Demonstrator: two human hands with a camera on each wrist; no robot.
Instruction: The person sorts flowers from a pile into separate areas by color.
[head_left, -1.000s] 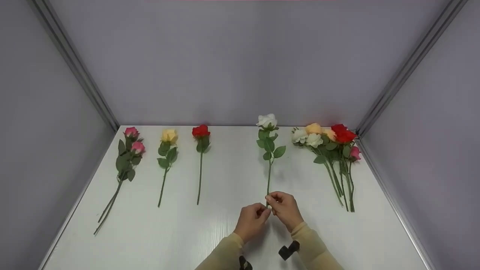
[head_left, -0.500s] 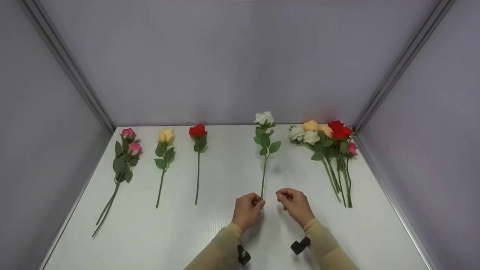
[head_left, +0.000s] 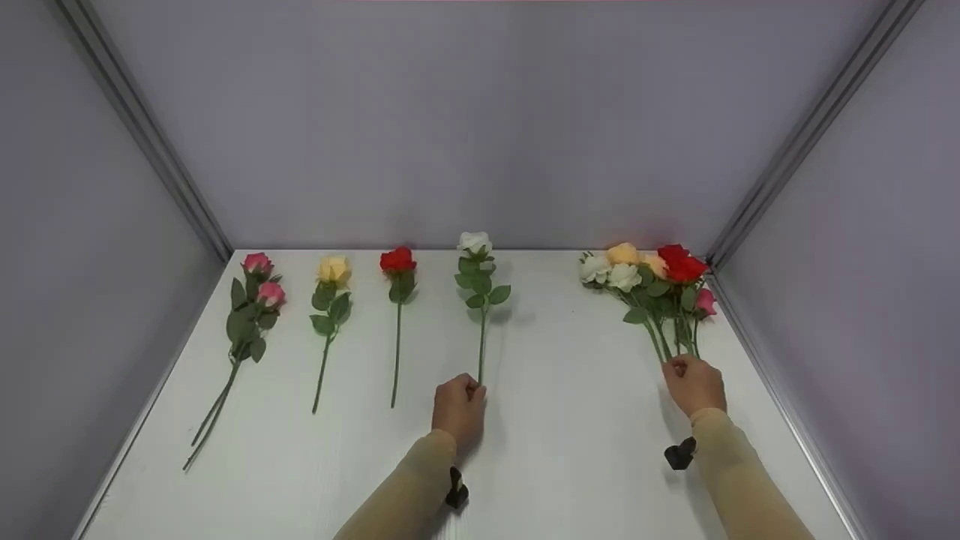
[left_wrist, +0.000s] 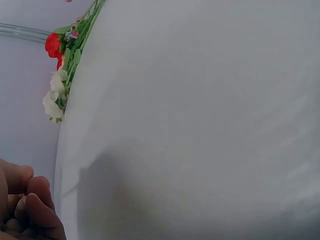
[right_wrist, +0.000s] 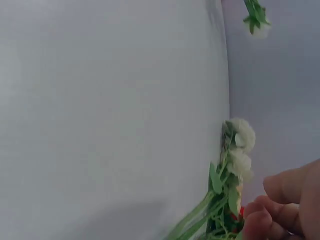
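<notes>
My left hand (head_left: 460, 409) pinches the lower stem of a white rose (head_left: 475, 243), whose bloom points toward the back wall. In the left wrist view the thumb and fingertips of the left hand (left_wrist: 30, 200) meet, with the stem hidden. Over at the right, my right hand (head_left: 694, 384) is at the stems of a mixed bunch of roses (head_left: 660, 300) in white, peach, red and pink. The right wrist view shows the thumb and fingers of the right hand (right_wrist: 285, 205) apart and loosely bent, nothing between them, near the bunch's green stems (right_wrist: 197, 215).
Left of the held rose lie a single red rose (head_left: 397, 261), a yellow rose (head_left: 334, 270) and two pink roses (head_left: 271, 294) with crossing stems. All rest on a white table (head_left: 570, 450), walled by grey panels (head_left: 480, 120) at the back and sides.
My left hand has carried the white rose leftward, closer to the red one. The right hand let go of its stem and moved right to the mixed bunch.
</notes>
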